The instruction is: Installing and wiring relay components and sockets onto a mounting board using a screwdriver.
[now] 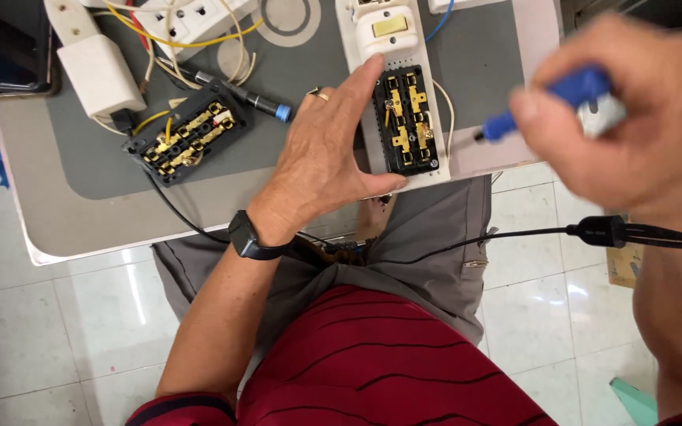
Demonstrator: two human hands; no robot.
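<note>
The white socket strip (404, 102), black brass-contact insert exposed, lay at the bench (80, 221) front edge. The left hand (321, 162), fingers spread, braced the strip's left side. The right hand (633, 118), right of the strip, pinched a blue-handled screwdriver (538, 106).

Shiny brass contacts (406, 118) in matt black plastic socket block (406, 162)

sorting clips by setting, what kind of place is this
Probably a small electrical repair bench in a home or shop. The left hand steadies an opened socket strip, the right hand holds a blue-handled screwdriver, and a second black socket module with loose wires lies on the table above a tiled floor.
</note>
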